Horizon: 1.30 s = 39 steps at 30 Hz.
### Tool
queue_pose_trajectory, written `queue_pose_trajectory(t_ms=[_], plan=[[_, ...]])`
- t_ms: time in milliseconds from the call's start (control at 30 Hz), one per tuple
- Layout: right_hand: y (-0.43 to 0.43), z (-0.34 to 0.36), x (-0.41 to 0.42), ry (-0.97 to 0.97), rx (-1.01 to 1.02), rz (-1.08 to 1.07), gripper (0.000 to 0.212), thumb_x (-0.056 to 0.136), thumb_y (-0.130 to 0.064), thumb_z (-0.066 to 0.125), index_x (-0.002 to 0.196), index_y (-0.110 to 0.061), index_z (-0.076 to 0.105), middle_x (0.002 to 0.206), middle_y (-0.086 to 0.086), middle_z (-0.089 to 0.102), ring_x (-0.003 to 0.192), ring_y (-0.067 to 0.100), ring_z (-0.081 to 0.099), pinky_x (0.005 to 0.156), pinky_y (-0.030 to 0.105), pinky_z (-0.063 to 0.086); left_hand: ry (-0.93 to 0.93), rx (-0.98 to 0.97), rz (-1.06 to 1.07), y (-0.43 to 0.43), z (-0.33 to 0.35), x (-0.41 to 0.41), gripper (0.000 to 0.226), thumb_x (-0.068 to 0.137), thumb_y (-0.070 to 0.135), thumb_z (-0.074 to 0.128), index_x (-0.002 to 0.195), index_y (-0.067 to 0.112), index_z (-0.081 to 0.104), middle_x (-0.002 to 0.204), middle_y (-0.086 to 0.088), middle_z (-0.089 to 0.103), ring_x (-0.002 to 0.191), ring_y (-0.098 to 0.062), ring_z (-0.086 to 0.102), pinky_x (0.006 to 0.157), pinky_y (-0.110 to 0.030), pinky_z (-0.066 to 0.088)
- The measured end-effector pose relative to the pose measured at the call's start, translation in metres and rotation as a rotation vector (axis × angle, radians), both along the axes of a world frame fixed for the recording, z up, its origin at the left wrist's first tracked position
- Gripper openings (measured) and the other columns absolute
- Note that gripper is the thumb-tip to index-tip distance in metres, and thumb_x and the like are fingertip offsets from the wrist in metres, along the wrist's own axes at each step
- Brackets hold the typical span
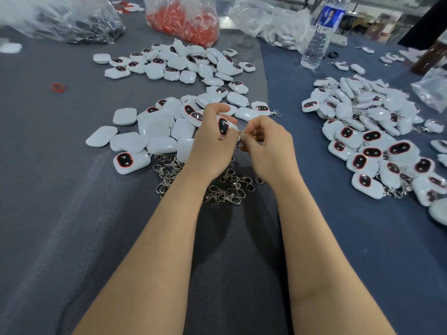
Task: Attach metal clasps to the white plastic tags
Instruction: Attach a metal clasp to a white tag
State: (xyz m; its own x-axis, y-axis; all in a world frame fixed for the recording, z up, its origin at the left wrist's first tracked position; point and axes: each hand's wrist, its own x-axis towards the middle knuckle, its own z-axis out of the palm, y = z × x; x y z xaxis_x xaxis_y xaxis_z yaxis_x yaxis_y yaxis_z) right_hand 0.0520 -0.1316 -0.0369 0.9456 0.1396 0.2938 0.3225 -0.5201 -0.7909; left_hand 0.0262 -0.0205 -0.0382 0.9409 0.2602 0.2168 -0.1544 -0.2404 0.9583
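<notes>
Left hand (212, 143) grips one white tag (224, 125), fingers curled round it, thumb across its far edge; the tag sits at the fingertips, above the table over the centre of the work area. Its dark oval window faces up toward the camera, with the long axis running near to far, slightly tilted. Right hand (268, 146) is just beside it, thumb and forefinger pinching a metal clasp (240, 139) at the tag's near right corner. Only a sliver of metal shows between the fingertips; cannot tell whether the ring is through the tag's loop. The tag's left half is covered by the left fingers. The loose clasp pile (223, 187) lies on the grey cloth (72, 213) below both wrists, partly hidden by the forearms. Bare tags (154, 126) are spread just beyond the left hand. Tags with clasps fitted (377, 151) are heaped well apart on the right, cut off at the frame edge.
</notes>
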Motion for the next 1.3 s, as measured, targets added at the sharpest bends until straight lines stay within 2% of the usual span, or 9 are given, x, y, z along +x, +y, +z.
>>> queue_pose_trajectory(t_ms=[100, 233, 333, 533, 733, 900, 1100, 1233, 1300], plan=[[-0.0004, 0.0004, -0.0003, -0.015, -0.018, 0.018, 0.021, 0.087, -0.004, 0.057, 0.076, -0.021, 0.053, 0.073, 0.007, 0.064, 0.074, 0.026, 0.063, 0.066, 0.026, 0.048, 0.005, -0.015, 0.011, 0.0001, -0.0006, 0.0005, 0.035, 0.088, 0.003, 0.048, 0.119, 0.019, 0.042, 0.092, 0.013, 0.056, 0.052, 0.005, 0.047, 0.057, -0.009, 0.04], [-0.0005, 0.0007, -0.0013, -0.045, -0.059, 0.048, 0.021, 0.086, 0.001, 0.054, 0.078, -0.018, 0.054, 0.072, 0.004, 0.063, 0.073, 0.025, 0.063, 0.063, 0.022, 0.045, -0.009, -0.065, 0.022, 0.0004, -0.0006, 0.001, 0.033, 0.087, 0.001, 0.047, 0.113, 0.019, 0.042, 0.093, 0.011, 0.057, 0.056, 0.011, 0.049, 0.057, -0.004, 0.039], [-0.0005, 0.001, -0.0021, -0.059, -0.082, 0.068, 0.023, 0.086, 0.003, 0.051, 0.078, -0.018, 0.053, 0.07, -0.001, 0.061, 0.074, 0.025, 0.064, 0.065, 0.025, 0.047, -0.021, -0.087, 0.02, 0.001, -0.0009, 0.0012, 0.032, 0.087, -0.001, 0.047, 0.112, 0.018, 0.042, 0.092, 0.011, 0.056, 0.056, 0.014, 0.05, 0.056, -0.003, 0.039], [-0.0002, 0.0013, -0.0028, -0.089, -0.14, 0.071, 0.023, 0.086, 0.004, 0.049, 0.079, -0.017, 0.053, 0.073, 0.004, 0.061, 0.073, 0.026, 0.061, 0.064, 0.028, 0.047, -0.021, -0.019, 0.017, 0.0019, -0.003, 0.0023, 0.03, 0.088, 0.002, 0.046, 0.112, 0.021, 0.041, 0.091, 0.013, 0.055, 0.06, 0.015, 0.051, 0.058, -0.002, 0.038], [-0.0005, 0.0024, -0.0031, -0.053, -0.195, 0.081, 0.02, 0.086, 0.002, 0.049, 0.079, -0.016, 0.052, 0.079, 0.008, 0.064, 0.076, 0.03, 0.064, 0.069, 0.041, 0.051, -0.027, 0.074, -0.001, 0.0014, -0.0065, 0.0035, 0.03, 0.09, 0.003, 0.045, 0.111, 0.023, 0.039, 0.092, 0.013, 0.052, 0.063, -0.001, 0.049, 0.056, -0.007, 0.038], [0.001, 0.0049, -0.0048, -0.033, -0.239, 0.087, 0.014, 0.084, 0.004, 0.048, 0.085, -0.007, 0.058, 0.083, 0.013, 0.065, 0.079, 0.032, 0.062, 0.072, 0.046, 0.051, -0.046, 0.086, -0.004, 0.0007, -0.007, 0.0051, 0.029, 0.091, 0.003, 0.045, 0.115, 0.019, 0.041, 0.096, 0.009, 0.053, 0.064, 0.003, 0.05, 0.059, -0.006, 0.038], [0.0011, 0.0076, -0.0071, -0.024, -0.261, 0.059, 0.014, 0.084, 0.002, 0.051, 0.085, -0.01, 0.059, 0.079, 0.007, 0.064, 0.077, 0.025, 0.061, 0.071, 0.037, 0.048, -0.056, 0.085, -0.001, -0.0006, -0.0084, 0.0051, 0.029, 0.091, 0.004, 0.045, 0.111, 0.024, 0.039, 0.1, 0.007, 0.055, 0.069, 0.002, 0.05, 0.061, -0.004, 0.037], [0.0032, 0.0062, -0.006, -0.017, -0.291, 0.057, 0.009, 0.085, -0.002, 0.052, 0.088, -0.007, 0.059, 0.081, 0.007, 0.063, 0.076, 0.025, 0.055, 0.072, 0.039, 0.047, -0.047, 0.073, -0.006, -0.0012, -0.0088, 0.0059, 0.03, 0.09, 0.004, 0.045, 0.111, 0.025, 0.04, 0.102, 0.005, 0.057, 0.077, -0.005, 0.053, 0.068, -0.013, 0.041], [0.0052, 0.0048, -0.007, -0.014, -0.207, 0.047, 0.009, 0.086, -0.002, 0.053, 0.088, -0.011, 0.055, 0.075, -0.001, 0.056, 0.07, 0.015, 0.05, 0.067, 0.027, 0.044, -0.055, 0.015, 0.04, -0.0026, -0.0071, 0.0063, 0.029, 0.089, 0.004, 0.046, 0.112, 0.023, 0.043, 0.099, 0.007, 0.059, 0.073, 0.001, 0.054, 0.066, -0.012, 0.042]])
